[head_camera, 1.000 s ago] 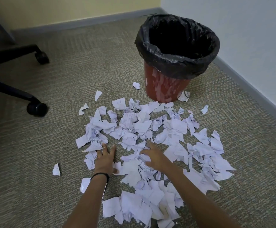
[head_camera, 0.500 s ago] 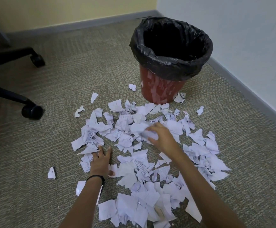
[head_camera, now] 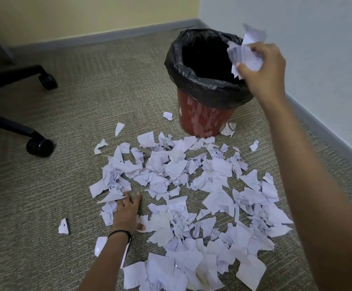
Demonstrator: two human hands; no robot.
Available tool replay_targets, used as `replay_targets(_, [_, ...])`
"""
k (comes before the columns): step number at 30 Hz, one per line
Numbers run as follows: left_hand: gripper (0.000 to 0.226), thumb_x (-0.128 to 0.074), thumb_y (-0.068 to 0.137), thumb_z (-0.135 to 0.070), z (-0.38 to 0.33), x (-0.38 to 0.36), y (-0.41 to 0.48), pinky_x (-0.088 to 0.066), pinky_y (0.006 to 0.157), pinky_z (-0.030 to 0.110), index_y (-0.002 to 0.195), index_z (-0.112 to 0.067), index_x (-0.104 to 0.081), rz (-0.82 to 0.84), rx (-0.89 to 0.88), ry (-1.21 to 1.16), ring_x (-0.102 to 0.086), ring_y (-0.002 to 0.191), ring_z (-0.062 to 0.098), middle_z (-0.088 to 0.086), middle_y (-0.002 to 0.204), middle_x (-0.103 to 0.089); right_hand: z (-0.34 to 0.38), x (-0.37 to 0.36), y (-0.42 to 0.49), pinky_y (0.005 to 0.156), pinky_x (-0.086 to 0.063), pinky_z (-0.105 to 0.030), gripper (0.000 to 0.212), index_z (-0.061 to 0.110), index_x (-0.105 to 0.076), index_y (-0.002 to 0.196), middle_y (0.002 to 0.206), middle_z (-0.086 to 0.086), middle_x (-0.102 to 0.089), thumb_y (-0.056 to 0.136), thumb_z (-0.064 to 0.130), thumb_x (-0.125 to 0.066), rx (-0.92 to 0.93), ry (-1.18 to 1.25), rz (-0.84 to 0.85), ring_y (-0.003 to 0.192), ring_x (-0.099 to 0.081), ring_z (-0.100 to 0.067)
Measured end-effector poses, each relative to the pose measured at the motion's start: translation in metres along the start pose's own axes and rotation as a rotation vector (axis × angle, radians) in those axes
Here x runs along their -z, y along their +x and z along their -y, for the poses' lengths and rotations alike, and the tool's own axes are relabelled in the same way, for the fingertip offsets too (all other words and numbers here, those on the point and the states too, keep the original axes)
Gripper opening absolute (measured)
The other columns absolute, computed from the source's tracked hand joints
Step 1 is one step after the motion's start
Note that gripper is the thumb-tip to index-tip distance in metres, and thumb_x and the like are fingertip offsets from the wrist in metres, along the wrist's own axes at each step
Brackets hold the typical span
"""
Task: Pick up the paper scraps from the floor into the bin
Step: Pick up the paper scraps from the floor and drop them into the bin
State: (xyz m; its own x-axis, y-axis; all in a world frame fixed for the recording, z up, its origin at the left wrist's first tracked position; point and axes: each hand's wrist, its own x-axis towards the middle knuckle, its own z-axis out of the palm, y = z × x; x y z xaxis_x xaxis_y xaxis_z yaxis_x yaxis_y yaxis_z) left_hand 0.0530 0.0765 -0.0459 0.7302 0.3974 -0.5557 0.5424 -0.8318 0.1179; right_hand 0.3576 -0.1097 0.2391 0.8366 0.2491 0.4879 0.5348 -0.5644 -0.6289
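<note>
The paper scraps (head_camera: 177, 169) were matt, creased white paper; the bin (head_camera: 200, 120) was glossy red plastic, its liner (head_camera: 213, 93) crinkled shiny black film; the floor (head_camera: 76, 127) was rough woven carpet.

Not much legible tbh. Among the paper scraps (head_camera: 217, 171), one scrap (head_camera: 114, 187) at the left edge has upside-down dark letters, "SH" something, rest too blurry. The others carry print too tiny to read.

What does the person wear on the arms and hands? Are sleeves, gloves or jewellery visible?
Both forearms are bare; no sleeve is in view. The left hand and right hand have no gloves and no visible rings. A thin black band circles the left wrist; the right wrist is bare.
</note>
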Motion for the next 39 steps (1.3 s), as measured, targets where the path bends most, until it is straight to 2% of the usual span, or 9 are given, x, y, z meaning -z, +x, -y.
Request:
replay_targets(4, [0.109, -0.076, 0.074, -0.036, 0.0, -0.001, 0.0, -0.035, 0.109, 0.048, 0.15, -0.026, 0.002, -0.004, 0.002, -0.002, -0.007, 0.142, 0.044, 0.019, 0.156, 0.011, -0.01, -0.006, 0.026, 0.104, -0.034, -0.026, 0.075, 0.032, -0.029, 0.144, 0.144, -0.012, -0.026, 0.08, 0.019, -0.067, -0.187, -0.007, 0.264, 0.126, -0.038, -0.023])
replay_targets(8, [0.109, -0.076, 0.075, -0.037, 0.001, -0.001, 0.001, -0.035, 0.109, 0.048, 0.15, -0.026, 0.002, -0.006, 0.002, 0.002, -0.007, 0.141, 0.044, 0.019, 0.156, 0.011, -0.01, -0.013, 0.007, 0.112, -0.028, -0.034, 0.071, 0.029, -0.03, 0.144, 0.151, -0.015, -0.016, 0.084, 0.016, -0.065, -0.157, 0.032, 0.282, 0.139, -0.024, -0.026])
replay_targets(12, [0.109, -0.076, 0.074, -0.037, 0.001, -0.001, 0.0, -0.035, 0.109, 0.048, 0.15, -0.024, 0.001, -0.005, 0.001, 0.006, -0.007, 0.141, 0.044, 0.02, 0.156, 0.01, -0.018, -0.031, -0.045, 0.111, -0.034, -0.043, 0.055, 0.031, -0.044, 0.133, 0.15, -0.008, -0.02, 0.084, 0.013, -0.063, -0.059, 0.116, 0.227, 0.137, -0.029, -0.022])
replay_targets(15, [0.109, -0.076, 0.074, -0.037, 0.0, -0.001, 0.001, -0.035, 0.109, 0.048, 0.15, -0.025, 0.001, -0.009, 0.0, 0.003, -0.007, 0.141, 0.045, 0.02, 0.156, 0.009, -0.029, -0.048, -0.091, 0.109, -0.037, -0.027, 0.052, 0.029, -0.048, 0.131, 0.151, -0.007, -0.023, 0.085, 0.009, -0.063, -0.096, 0.106, 0.319, 0.132, -0.033, -0.015])
replay_targets(16, [0.109, -0.077, 0.074, -0.037, 0.0, -0.002, 0.001, -0.036, 0.108, 0.048, 0.15, -0.025, 0.001, -0.008, 0.0, 0.002, -0.007, 0.141, 0.045, 0.02, 0.156, 0.009, -0.034, -0.055, -0.108, 0.107, -0.038, -0.023, 0.052, 0.028, -0.048, 0.131, 0.15, -0.007, -0.024, 0.086, 0.008, -0.062, -0.11, 0.09, 0.377, 0.131, -0.033, -0.014])
replay_targets(20, [0.11, -0.077, 0.074, -0.038, 0.002, -0.002, 0.001, -0.036, 0.108, 0.048, 0.15, -0.025, 0.001, -0.011, -0.003, 0.004, -0.008, 0.141, 0.045, 0.02, 0.156, 0.009, -0.058, -0.08, -0.175, 0.115, -0.025, -0.046, 0.053, 0.026, -0.042, 0.136, 0.151, -0.008, -0.024, 0.088, 0.013, -0.061, -0.181, 0.077, 0.7, 0.14, -0.024, -0.022])
replay_targets(22, [0.109, -0.076, 0.074, -0.038, 0.002, -0.001, 0.0, -0.036, 0.108, 0.048, 0.15, -0.025, 0.001, -0.007, -0.004, 0.012, -0.008, 0.141, 0.045, 0.02, 0.156, 0.01, -0.068, -0.088, -0.205, 0.116, -0.018, -0.04, 0.056, 0.025, -0.038, 0.14, 0.152, -0.008, -0.022, 0.089, 0.016, -0.06, -0.207, 0.071, 0.861, 0.141, -0.021, -0.022])
replay_targets(27, [0.109, -0.076, 0.074, -0.037, 0.001, -0.001, 0.0, -0.038, 0.107, 0.047, 0.15, -0.025, 0.001, -0.01, -0.002, 0.02, -0.008, 0.141, 0.045, 0.02, 0.156, 0.009, -0.072, -0.105, -0.26, 0.11, -0.026, -0.034, 0.063, 0.022, -0.032, 0.143, 0.147, -0.01, -0.027, 0.088, 0.025, -0.063, -0.203, 0.062, 1.145, 0.137, -0.028, -0.025])
replay_targets(39, [0.108, -0.077, 0.074, -0.033, 0.002, 0.004, 0.001, -0.034, 0.109, 0.049, 0.15, -0.026, -0.001, 0.025, -0.013, -0.02, -0.006, 0.142, 0.046, 0.02, 0.156, 0.011, -0.051, -0.129, -0.319, 0.113, -0.016, -0.056, 0.085, 0.03, -0.021, 0.146, 0.157, -0.011, 0.005, 0.078, 0.053, -0.066, -0.077, -0.207, 1.292, 0.145, 0.001, -0.033])
